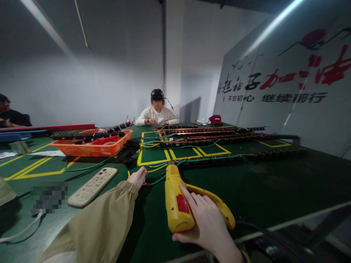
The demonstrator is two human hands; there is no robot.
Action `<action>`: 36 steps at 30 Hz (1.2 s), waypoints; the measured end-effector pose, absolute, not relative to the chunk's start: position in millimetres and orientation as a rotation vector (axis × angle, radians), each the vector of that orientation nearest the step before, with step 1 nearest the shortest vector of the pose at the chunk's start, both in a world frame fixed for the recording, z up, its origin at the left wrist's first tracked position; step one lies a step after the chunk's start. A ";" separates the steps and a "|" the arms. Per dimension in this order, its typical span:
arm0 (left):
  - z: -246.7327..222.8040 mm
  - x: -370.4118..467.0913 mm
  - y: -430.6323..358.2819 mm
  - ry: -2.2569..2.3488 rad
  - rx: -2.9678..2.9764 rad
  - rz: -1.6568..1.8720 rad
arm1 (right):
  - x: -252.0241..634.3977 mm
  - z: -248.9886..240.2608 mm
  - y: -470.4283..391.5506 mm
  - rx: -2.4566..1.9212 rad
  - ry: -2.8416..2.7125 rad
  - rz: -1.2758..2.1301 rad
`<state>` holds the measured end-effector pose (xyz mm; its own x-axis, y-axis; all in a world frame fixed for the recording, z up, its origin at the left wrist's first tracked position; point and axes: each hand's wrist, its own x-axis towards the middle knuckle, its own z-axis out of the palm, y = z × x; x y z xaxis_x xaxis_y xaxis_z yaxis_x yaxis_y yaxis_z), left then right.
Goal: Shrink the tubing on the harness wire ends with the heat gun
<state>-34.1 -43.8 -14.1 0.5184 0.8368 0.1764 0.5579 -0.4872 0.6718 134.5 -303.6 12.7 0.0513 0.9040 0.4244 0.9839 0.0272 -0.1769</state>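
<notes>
My right hand [205, 210] is wrapped round the body of a yellow heat gun [173, 186] with a red label. Its metal nozzle points away from me, toward the wires and a long dark strip [219, 160]. My left hand [138, 178] is closed in a pinch at a yellow wire [157, 167], which shows on both sides of the fingers; the exact spot gripped is hidden. Just beside that hand lies the end of a green wire [159, 181] with a red sleeve.
Left of my hand lies a beige power strip [93, 187]. An orange basket [90, 149] holds dark strips and red items. More wired strips [205, 135] lie across the green table [268, 186]. A person [157, 113] sits opposite; another person [12, 115] is far left. The heat gun's cord [263, 230] trails right.
</notes>
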 end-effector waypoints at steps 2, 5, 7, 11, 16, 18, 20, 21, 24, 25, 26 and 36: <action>-14.4 -34.5 -43.2 1.112 2.206 0.689 | 129.1 14.5 -303.9 -1.928 -1.901 -0.215; -17.9 -34.4 -41.0 1.087 2.184 0.713 | 120.2 17.7 -304.1 -1.930 -1.940 -0.161; -22.2 -33.8 -38.7 1.063 2.177 0.736 | 114.3 19.0 -304.2 -1.930 -1.969 -0.122; -28.8 -32.6 -34.4 1.073 2.182 0.781 | 103.9 18.1 -304.6 -1.897 -2.041 -0.088; -25.5 -33.0 -33.8 1.108 2.219 0.721 | 96.8 11.6 -303.8 -1.811 -2.103 -0.160; -22.7 -33.1 -34.8 1.119 2.208 0.690 | 95.8 9.6 -303.2 -1.815 -2.134 -0.185; -20.3 -33.1 -36.0 1.133 2.208 0.676 | 95.7 8.8 -302.6 -1.820 -2.141 -0.185; -19.5 -33.0 -36.4 1.142 2.213 0.671 | 96.0 8.6 -302.5 -1.817 -2.136 -0.177; -18.5 -32.5 -37.3 1.153 2.233 0.699 | 97.6 8.0 -302.8 -1.802 -2.115 -0.133; -18.4 -32.4 -37.4 1.152 2.237 0.716 | 98.1 7.7 -302.9 -1.797 -2.110 -0.117; -18.4 -32.3 -37.6 1.151 2.238 0.730 | 98.5 7.3 -303.1 -1.790 -2.108 -0.105; -22.2 -31.9 -37.1 1.109 2.194 0.754 | 102.1 11.5 -300.9 -1.754 -2.088 -0.025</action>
